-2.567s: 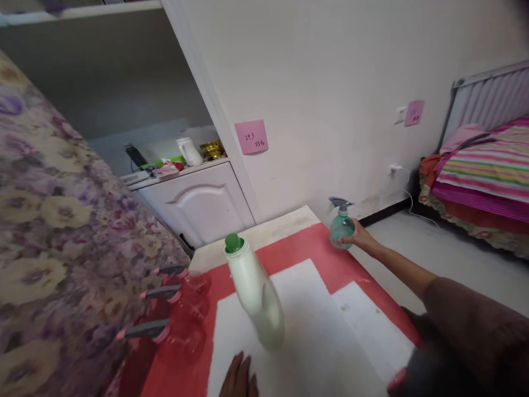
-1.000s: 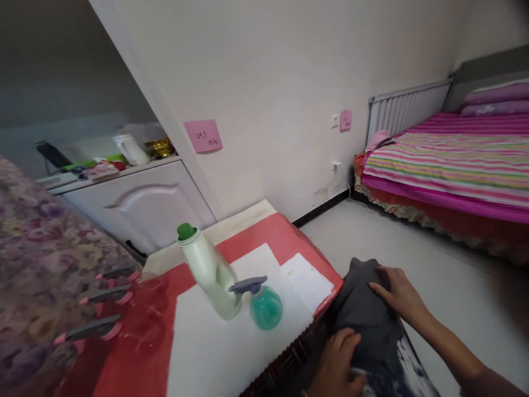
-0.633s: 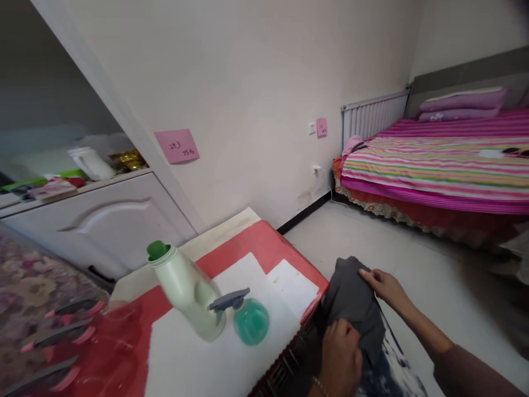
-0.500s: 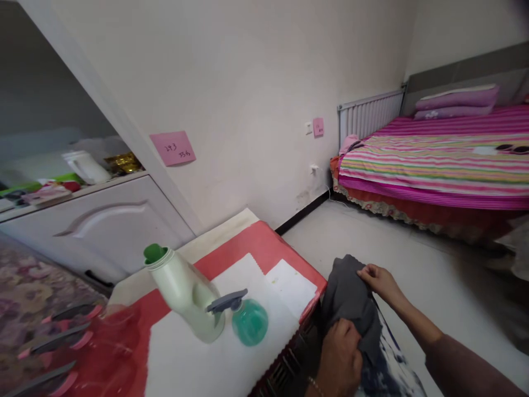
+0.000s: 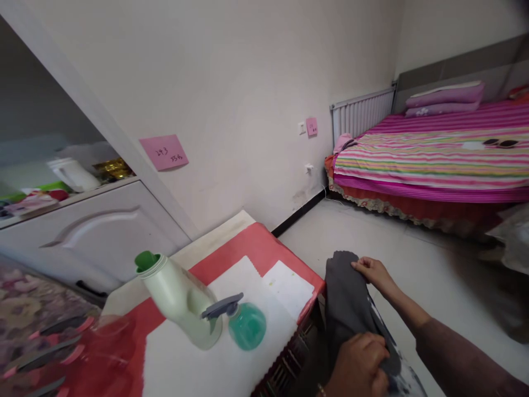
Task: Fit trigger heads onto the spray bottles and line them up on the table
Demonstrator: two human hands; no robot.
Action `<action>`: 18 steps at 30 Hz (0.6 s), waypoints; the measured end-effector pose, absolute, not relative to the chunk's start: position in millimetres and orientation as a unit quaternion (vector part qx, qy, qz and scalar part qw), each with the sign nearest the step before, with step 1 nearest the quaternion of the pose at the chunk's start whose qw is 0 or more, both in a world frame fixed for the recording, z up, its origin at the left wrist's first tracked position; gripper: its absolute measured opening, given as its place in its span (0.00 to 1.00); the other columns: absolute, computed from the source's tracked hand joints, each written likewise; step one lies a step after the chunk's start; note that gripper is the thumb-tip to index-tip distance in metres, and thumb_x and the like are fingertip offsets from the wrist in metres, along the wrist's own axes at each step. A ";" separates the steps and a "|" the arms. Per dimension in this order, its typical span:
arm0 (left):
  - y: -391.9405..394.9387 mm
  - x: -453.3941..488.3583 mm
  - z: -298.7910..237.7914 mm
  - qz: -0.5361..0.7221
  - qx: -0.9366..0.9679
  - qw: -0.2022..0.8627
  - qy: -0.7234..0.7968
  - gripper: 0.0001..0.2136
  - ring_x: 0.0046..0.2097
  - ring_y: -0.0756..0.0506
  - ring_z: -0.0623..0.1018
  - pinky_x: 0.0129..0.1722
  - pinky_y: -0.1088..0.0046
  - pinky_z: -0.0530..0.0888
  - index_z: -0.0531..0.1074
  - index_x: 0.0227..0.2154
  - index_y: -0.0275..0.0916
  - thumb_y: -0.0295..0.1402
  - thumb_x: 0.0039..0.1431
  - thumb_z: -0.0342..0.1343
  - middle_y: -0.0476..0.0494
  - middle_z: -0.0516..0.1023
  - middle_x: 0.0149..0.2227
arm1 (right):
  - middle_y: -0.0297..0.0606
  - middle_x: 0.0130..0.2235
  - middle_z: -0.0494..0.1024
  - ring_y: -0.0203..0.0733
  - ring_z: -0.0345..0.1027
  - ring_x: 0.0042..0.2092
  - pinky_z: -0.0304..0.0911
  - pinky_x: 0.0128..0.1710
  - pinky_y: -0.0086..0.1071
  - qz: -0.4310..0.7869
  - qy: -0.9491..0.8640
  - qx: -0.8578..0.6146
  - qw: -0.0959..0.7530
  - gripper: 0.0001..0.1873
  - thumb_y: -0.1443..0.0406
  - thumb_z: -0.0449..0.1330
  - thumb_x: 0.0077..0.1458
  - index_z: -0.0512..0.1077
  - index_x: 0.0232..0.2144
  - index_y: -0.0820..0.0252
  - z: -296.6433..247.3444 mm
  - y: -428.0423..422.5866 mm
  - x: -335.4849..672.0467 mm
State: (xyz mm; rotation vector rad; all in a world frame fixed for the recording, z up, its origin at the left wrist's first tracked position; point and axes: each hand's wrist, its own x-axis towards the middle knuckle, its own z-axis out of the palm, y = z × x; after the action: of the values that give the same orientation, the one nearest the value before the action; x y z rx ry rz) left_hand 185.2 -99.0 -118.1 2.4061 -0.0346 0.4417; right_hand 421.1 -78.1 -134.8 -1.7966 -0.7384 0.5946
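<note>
A dark grey cloth (image 5: 347, 303) hangs lengthwise in front of me, its far edge finely scalloped. My right hand (image 5: 372, 274) pinches the cloth's right edge near that far end, thumb against fingers. Lower down, my left hand (image 5: 361, 364), with a bracelet at the wrist, has its fingers curled on the cloth. Beneath the cloth and to its right shows a blue-and-white patterned fabric (image 5: 403, 366). The cloth's lower end is hidden by my left hand.
To the left, a red-covered table (image 5: 264, 242) with white sheets bears a pale green jug (image 5: 177, 298) and a teal spray bottle (image 5: 248, 326). Clear-and-pink items (image 5: 53, 353) stand at lower left. A striped bed (image 5: 433, 165) is at far right, a white cabinet (image 5: 103, 231) at left.
My left hand has slid down and slightly right along the cloth. The cloth now lies straighter and smoother. My right hand keeps its pinch, and the view has turned slightly.
</note>
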 end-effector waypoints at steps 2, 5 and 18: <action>-94.6 177.1 -105.0 0.203 0.916 0.346 0.001 0.19 0.44 0.40 0.76 0.44 0.64 0.73 0.68 0.39 0.37 0.24 0.39 0.48 0.35 0.77 0.43 | 0.26 0.17 0.63 0.35 0.58 0.21 0.54 0.21 0.28 0.227 -0.313 -0.735 0.556 0.20 0.46 0.57 0.44 0.61 0.20 0.55 -126.2 -70.3 421.6; -85.9 160.4 -78.1 0.252 0.894 0.366 0.054 0.20 0.46 0.41 0.76 0.46 0.63 0.72 0.68 0.39 0.39 0.21 0.40 0.47 0.37 0.77 0.45 | 0.26 0.19 0.63 0.35 0.58 0.23 0.54 0.22 0.28 0.208 -0.320 -0.711 0.590 0.18 0.48 0.57 0.44 0.60 0.21 0.55 -109.3 -56.9 420.6; -74.8 124.9 -12.9 0.363 0.840 0.380 0.131 0.22 0.50 0.43 0.76 0.50 0.64 0.72 0.67 0.39 0.42 0.17 0.40 0.47 0.42 0.77 0.49 | 0.24 0.17 0.64 0.33 0.60 0.18 0.57 0.17 0.26 0.281 -0.350 -0.640 0.623 0.17 0.54 0.62 0.41 0.59 0.21 0.56 -49.4 -24.5 415.5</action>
State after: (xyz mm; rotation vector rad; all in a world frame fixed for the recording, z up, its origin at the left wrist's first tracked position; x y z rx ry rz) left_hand 124.9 -74.8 -12.9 2.1454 0.3345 0.9276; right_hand 415.5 -24.5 -49.4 -1.4704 -0.8039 0.6441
